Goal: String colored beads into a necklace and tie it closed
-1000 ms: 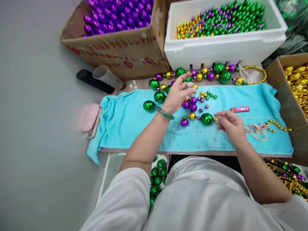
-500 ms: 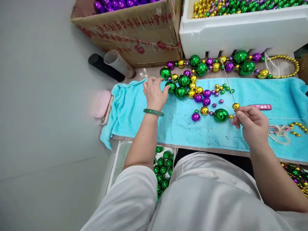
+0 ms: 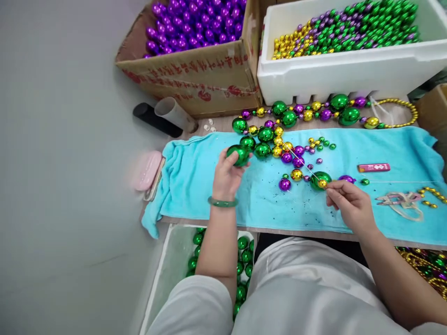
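My left hand (image 3: 227,174), with a green bangle at the wrist, grips a large shiny green bead (image 3: 238,155) just above the blue towel (image 3: 195,186). My right hand (image 3: 347,200) pinches a thin needle (image 3: 302,163) that points up and left and carries a small gold bead (image 3: 322,184). Behind that bead lies another large green bead (image 3: 318,177) in a short row with a gold bead (image 3: 296,175) and a purple bead (image 3: 284,184). Loose green, gold and purple beads lie between the hands.
A cardboard box of purple beads (image 3: 195,67) and a white foam box (image 3: 331,74) of small beads stand behind. A finished-looking bead strand (image 3: 307,115) runs along the towel's back edge. Pliers (image 3: 398,199), a pink packet (image 3: 373,167) and tubes (image 3: 171,114) lie around.
My left hand has taken a large green bead and drawn it nearer. My right hand has moved left and down, and the needle now slants left. The head view has tilted up slightly.
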The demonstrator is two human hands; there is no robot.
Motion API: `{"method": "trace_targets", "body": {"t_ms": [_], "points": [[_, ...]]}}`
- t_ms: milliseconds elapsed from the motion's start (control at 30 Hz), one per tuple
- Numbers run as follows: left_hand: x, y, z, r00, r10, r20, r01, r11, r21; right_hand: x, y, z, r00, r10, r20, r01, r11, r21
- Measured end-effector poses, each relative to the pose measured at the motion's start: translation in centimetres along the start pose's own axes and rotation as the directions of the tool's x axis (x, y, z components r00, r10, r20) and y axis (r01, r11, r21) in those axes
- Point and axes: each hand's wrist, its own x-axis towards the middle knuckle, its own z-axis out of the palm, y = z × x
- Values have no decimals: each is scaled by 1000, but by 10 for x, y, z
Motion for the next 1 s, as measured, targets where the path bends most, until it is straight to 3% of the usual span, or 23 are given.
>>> {"method": "trace_targets", "body": {"t_ms": [67,167,367,800,1000], "points": [[-7,0,14,998,-57,32,61,988,-145,-6,1,3,999,-11,49,12,1000,-24],[-12,-3,29,987,-128,100,146,968,-204,-13,1,5,994,-46,97,53,996,-69],[-15,-6,35,976,-124,181,173,943,-285,-16,0,3,992,-82,100,95,987,-131],[-23,-2,34,973,-167,159,206,942,-266,-15,0,2,994,-53,92,68,981,-179],[-29,-7,37,964,-116,238,169,962,-213,-14,5,0,989,-78,124,105,967,-231]]}}
